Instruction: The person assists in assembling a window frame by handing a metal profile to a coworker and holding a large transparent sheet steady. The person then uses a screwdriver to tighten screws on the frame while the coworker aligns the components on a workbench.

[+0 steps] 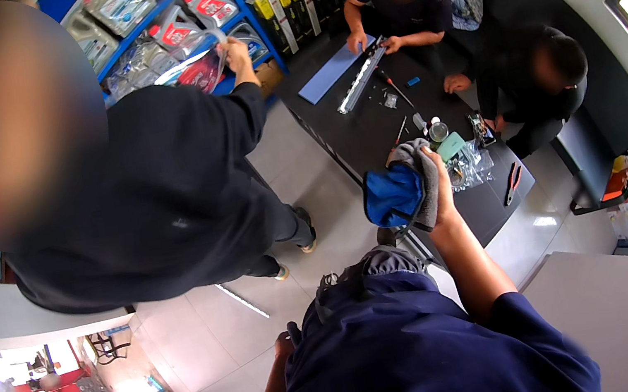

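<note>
Cloth [395,192], blue and grey, sits right of centre near the table [345,132], the right hand's [443,205] fingers closed on it; left hand [282,345] below centre, its fingers' grip impossible to tell.

Head-worn fisheye, facing down, close above torso [406,339]
</note>
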The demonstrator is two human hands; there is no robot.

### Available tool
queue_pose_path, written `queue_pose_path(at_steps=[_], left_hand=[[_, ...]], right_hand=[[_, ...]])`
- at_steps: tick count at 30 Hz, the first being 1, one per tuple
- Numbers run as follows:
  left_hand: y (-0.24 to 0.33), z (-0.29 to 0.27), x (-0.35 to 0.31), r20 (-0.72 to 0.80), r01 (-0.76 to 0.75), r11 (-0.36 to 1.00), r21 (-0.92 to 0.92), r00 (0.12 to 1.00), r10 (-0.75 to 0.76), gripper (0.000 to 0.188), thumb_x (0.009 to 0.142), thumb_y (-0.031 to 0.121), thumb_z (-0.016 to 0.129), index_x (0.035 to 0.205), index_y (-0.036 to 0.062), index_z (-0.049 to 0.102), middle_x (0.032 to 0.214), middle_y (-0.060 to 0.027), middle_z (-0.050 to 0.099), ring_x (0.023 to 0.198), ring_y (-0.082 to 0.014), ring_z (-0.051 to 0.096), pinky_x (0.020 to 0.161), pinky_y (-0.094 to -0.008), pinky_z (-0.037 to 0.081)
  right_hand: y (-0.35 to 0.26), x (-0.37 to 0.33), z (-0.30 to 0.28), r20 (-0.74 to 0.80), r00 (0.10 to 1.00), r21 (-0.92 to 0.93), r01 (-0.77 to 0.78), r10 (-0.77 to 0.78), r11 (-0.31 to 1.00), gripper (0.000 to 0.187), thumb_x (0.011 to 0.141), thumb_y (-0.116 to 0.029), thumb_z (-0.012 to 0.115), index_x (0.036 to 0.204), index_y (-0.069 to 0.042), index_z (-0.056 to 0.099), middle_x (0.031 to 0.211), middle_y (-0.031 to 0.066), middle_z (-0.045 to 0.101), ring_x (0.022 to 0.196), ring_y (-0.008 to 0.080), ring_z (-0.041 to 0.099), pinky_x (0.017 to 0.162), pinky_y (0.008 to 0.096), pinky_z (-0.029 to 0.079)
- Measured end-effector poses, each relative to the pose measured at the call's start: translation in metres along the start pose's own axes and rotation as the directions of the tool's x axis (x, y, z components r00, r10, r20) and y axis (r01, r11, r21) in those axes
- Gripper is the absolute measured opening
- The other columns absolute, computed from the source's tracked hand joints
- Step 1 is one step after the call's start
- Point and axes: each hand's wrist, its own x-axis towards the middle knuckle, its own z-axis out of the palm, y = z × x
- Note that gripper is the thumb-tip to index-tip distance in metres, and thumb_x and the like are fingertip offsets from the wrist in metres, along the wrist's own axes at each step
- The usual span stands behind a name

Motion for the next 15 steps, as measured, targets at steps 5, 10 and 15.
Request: queue_pose_path(at_steps=[5, 10, 15], left_hand=[[0.100, -0.054, -0.049, 0.067, -0.079, 0.952, 0.295, 0.996, 0.062, 0.035, 0.088, 0.029, 0.068, 0.114, 0.0055, 0.068, 0.100, -0.0155, 0.072, 0.093, -0.0256, 0.070, 0.081, -0.0361, 0.055], [0.198, -0.071, -0.093, 0.028, 0.113, 0.925, -0.364, 0.994, -0.110, 0.030, 0.089, 0.012, 0.065, 0.117, 0.0016, 0.064, 0.083, -0.0110, 0.069, 0.071, -0.0170, 0.066, 0.060, -0.0310, 0.055], [0.164, -0.064, -0.061, 0.107, 0.014, 0.864, -0.504, 0.993, 0.046, 0.024, 0.082, 0.012, 0.065, 0.104, 0.0054, 0.068, 0.084, -0.0089, 0.071, 0.079, -0.0209, 0.068, 0.076, -0.0327, 0.055]], right_hand=[[-0.018, 0.025, -0.015, -0.047, 0.996, -0.029, -0.082, 0.081, 0.996, 0.042, 0.090, -0.046, 0.059, 0.108, -0.009, 0.062, 0.092, 0.0061, 0.065, 0.082, 0.0201, 0.065, 0.077, 0.0321, 0.054], [-0.024, 0.051, -0.038, -0.022, 0.971, 0.013, -0.239, 0.240, 0.971, 0.047, 0.089, -0.050, 0.060, 0.109, -0.008, 0.064, 0.095, 0.0096, 0.067, 0.081, 0.0237, 0.066, 0.078, 0.0355, 0.056], [-0.036, 0.049, -0.027, -0.031, 0.957, 0.015, -0.290, 0.290, 0.957, 0.049, 0.089, -0.050, 0.059, 0.109, -0.006, 0.064, 0.098, 0.0108, 0.067, 0.087, 0.0241, 0.065, 0.083, 0.0364, 0.054]])
